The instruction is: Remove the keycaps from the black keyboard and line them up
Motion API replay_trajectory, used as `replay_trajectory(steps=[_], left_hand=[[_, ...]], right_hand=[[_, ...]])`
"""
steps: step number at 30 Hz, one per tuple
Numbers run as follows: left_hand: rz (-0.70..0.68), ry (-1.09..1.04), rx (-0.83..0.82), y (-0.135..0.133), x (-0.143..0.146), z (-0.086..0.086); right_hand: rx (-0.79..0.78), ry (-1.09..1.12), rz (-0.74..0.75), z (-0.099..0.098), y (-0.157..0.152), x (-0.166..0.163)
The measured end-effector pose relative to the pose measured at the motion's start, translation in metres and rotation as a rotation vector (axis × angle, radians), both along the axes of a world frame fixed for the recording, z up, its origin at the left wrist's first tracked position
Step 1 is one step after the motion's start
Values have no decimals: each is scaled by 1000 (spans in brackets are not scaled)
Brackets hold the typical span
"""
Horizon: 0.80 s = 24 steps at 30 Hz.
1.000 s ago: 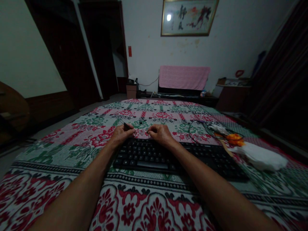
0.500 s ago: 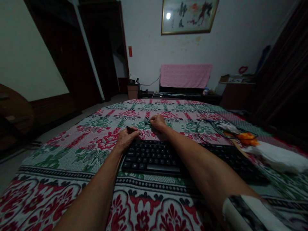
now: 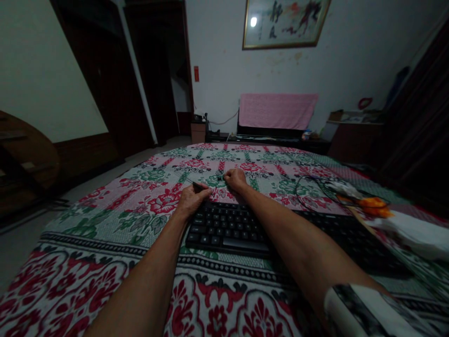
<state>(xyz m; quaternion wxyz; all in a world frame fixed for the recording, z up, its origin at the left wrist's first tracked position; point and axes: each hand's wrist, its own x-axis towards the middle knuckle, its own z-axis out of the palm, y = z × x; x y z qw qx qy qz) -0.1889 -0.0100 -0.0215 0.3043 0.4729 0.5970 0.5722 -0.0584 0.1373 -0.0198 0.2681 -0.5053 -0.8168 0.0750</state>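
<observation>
A black keyboard [image 3: 229, 230] lies on the patterned cloth in front of me, partly covered by my right forearm. At its upper left edge my left hand [image 3: 192, 201] is closed around a small black-handled tool [image 3: 198, 186], from which thin wire-like prongs point up and left. Beyond the keyboard, my right hand [image 3: 236, 179] rests low over the cloth with its fingers pinched together. Small black pieces [image 3: 220, 178], perhaps keycaps, sit just left of those fingertips. Whether the right fingers hold one of them I cannot make out.
A flowered cloth [image 3: 161, 201] covers the table. On the right lie a black cable [image 3: 298, 189], an orange crumpled item [image 3: 375, 206] and a white bag-like item [image 3: 417, 231]. A pink towel [image 3: 277, 111] drapes over a screen-like object by the far wall.
The whole view has shifted slightly, so things appear a little further right. Both hands keep nearly the same pose and place relative to the keyboard.
</observation>
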Motion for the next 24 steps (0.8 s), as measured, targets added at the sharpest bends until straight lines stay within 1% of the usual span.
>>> replay_trajectory(steps=[4,12,15,18,22,24], left_hand=[[15,-9,-8,-1,2,2],[-9,-35,28,2,-1,-3],[-10,-29,8,1,0,-1],[-11,-14,-5,-1,1,2],[-35,-35,-8,-2,0,2],[-64,-47,-14,-3,0,3]], right_hand=[[-4,1,-23,1,-3,0],[2,-44,2,3,2,-1],[-21,-103,40,11,-1,1],[-69,-147,58,24,-8,6],[-135,-192,99,41,-23,18],[-179,-221,162,47,-34,29]])
